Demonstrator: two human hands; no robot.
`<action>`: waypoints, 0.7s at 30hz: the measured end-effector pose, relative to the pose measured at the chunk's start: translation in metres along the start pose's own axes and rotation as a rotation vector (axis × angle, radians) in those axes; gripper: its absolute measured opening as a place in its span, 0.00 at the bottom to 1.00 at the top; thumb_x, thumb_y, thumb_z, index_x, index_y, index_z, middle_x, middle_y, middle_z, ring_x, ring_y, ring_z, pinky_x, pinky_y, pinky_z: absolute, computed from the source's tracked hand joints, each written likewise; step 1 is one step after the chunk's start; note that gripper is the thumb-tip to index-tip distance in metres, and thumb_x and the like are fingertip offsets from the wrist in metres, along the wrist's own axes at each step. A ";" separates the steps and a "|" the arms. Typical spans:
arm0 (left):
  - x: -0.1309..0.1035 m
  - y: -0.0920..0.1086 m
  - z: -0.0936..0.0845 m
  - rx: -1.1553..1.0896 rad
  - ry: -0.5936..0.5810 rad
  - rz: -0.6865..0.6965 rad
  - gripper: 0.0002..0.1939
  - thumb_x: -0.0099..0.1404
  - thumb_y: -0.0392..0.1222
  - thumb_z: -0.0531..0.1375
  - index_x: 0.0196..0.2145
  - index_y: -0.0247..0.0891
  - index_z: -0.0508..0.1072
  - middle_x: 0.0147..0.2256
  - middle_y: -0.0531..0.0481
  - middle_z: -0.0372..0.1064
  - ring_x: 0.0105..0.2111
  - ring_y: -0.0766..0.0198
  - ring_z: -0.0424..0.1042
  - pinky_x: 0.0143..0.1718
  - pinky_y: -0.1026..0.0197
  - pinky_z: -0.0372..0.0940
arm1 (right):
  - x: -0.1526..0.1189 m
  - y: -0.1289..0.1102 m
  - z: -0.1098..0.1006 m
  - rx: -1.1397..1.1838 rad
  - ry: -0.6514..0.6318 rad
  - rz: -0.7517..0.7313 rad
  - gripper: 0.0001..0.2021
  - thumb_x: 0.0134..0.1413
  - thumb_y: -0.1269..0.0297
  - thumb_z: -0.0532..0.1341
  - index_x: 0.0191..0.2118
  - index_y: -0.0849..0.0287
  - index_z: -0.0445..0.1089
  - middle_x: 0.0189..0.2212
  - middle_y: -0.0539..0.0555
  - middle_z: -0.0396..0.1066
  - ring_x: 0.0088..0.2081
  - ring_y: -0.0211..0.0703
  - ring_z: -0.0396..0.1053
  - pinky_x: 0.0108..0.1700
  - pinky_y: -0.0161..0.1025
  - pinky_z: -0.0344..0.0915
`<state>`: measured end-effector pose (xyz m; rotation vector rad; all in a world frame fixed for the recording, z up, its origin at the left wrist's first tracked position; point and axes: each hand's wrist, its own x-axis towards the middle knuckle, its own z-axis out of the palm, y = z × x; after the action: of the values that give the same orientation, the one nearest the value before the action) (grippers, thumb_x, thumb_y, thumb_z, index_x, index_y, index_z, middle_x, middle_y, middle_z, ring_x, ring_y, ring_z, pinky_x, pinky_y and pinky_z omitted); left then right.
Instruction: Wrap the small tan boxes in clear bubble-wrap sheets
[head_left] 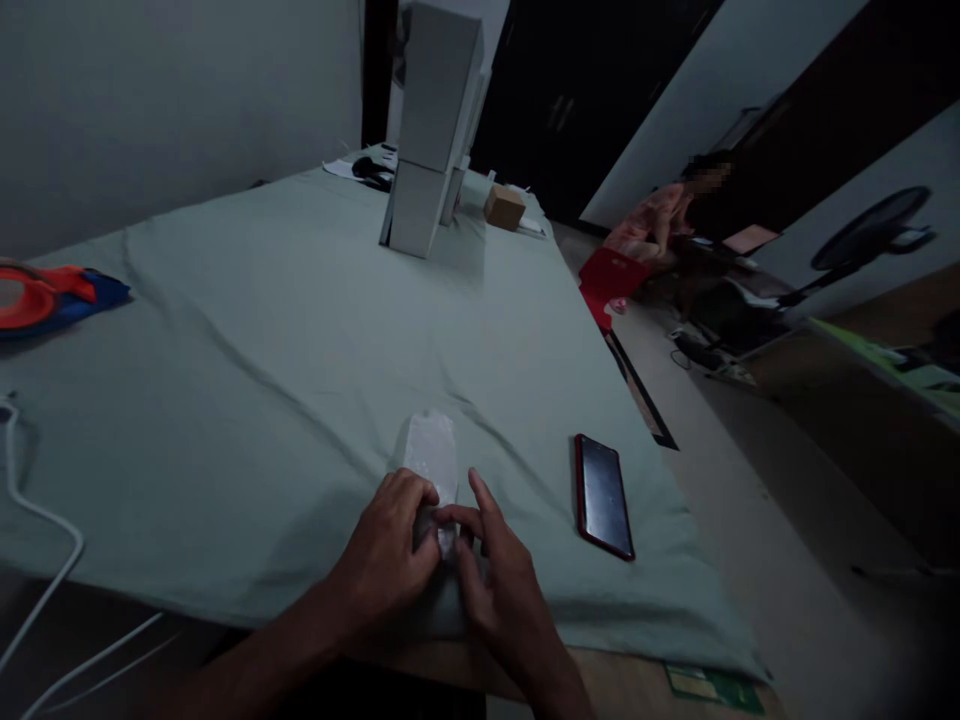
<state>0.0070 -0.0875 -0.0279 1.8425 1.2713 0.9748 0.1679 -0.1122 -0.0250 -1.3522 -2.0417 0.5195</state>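
A small whitish packet (433, 448), seemingly of thin plastic, lies flat on the cloth-covered table in front of me, its surface wrinkled and shiny. Curled over its near left part is my left hand (391, 540), closed with fingers and thumb on the packet. My right hand (499, 570) is at the packet's near right end, its fingers apart. One bent finger touches the packet close to my left thumb, while another finger points up. The packet's near edge is partly hidden by both hands, and what is inside it cannot be made out.
A phone (604, 495) lies to the right. Tall white boxes (427, 130) and a small brown box (505, 207) stand at the far end. An orange and blue object (56, 298) and a white cable (45, 515) are left. Beyond the table, a person (652, 220) sits near a fan (870, 228).
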 end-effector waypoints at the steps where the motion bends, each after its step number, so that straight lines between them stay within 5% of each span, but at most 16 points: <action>1: 0.000 0.000 0.000 -0.004 0.002 -0.004 0.07 0.57 0.32 0.53 0.35 0.39 0.62 0.35 0.49 0.64 0.38 0.58 0.64 0.41 0.55 0.61 | 0.002 0.000 -0.002 0.003 -0.018 -0.001 0.34 0.61 0.73 0.52 0.69 0.52 0.39 0.50 0.57 0.72 0.46 0.45 0.73 0.47 0.44 0.70; 14: 0.004 -0.001 0.003 -0.005 0.023 -0.042 0.06 0.57 0.31 0.54 0.33 0.40 0.62 0.34 0.50 0.64 0.37 0.59 0.63 0.38 0.57 0.59 | 0.008 0.006 -0.003 0.187 -0.066 0.046 0.31 0.62 0.72 0.50 0.68 0.55 0.42 0.45 0.56 0.75 0.45 0.43 0.73 0.47 0.41 0.69; 21: 0.002 -0.003 0.005 -0.004 0.031 0.001 0.10 0.55 0.29 0.53 0.35 0.40 0.61 0.36 0.49 0.62 0.39 0.57 0.63 0.41 0.55 0.61 | 0.018 0.018 -0.010 0.154 0.140 0.175 0.25 0.60 0.69 0.55 0.63 0.57 0.52 0.41 0.54 0.75 0.33 0.38 0.70 0.34 0.35 0.67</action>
<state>0.0102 -0.0848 -0.0327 1.8317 1.2865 1.0087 0.1820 -0.0887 -0.0238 -1.4391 -1.7443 0.6263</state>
